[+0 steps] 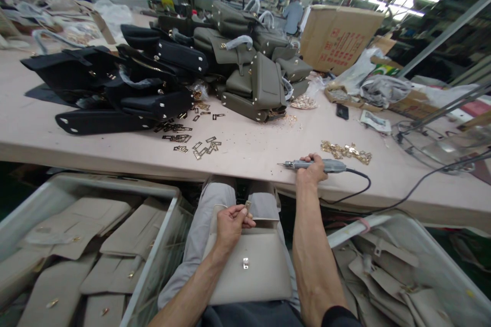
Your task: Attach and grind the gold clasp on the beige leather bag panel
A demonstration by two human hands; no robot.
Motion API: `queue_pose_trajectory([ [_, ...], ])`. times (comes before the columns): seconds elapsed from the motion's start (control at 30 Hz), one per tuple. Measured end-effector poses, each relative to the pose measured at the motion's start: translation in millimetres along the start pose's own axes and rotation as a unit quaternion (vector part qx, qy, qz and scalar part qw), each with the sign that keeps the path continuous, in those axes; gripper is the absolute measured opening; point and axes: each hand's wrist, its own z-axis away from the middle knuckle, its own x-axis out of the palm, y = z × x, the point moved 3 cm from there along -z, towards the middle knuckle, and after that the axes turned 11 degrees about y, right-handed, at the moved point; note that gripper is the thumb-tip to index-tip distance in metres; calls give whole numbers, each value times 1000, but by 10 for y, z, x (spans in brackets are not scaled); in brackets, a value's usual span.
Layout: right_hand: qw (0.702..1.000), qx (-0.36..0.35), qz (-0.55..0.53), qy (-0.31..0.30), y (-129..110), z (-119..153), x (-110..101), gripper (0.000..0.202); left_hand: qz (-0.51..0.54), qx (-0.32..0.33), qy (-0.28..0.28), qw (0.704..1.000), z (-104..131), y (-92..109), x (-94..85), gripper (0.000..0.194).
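Fingers (307,159) around screwdriver (322,165), fittings (347,152) beside.

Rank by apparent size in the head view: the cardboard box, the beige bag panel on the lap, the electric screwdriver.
1. Beige bag panel, though it is nearest the camera, so unsure against the box.
2. Cardboard box.
3. Electric screwdriver, under the right hand.

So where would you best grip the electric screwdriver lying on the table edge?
Probably around the thick grey barrel of the electric screwdriver, from above. It lies flat, tip pointing left, cord trailing right. The right hand already rests there.
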Motion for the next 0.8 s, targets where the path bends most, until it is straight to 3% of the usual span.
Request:
queue_pose_trajectory([
  [0.8,1000,-5,7,5,6,-59,18,32,8,2,5,1000,-3,-8,2,51],
])
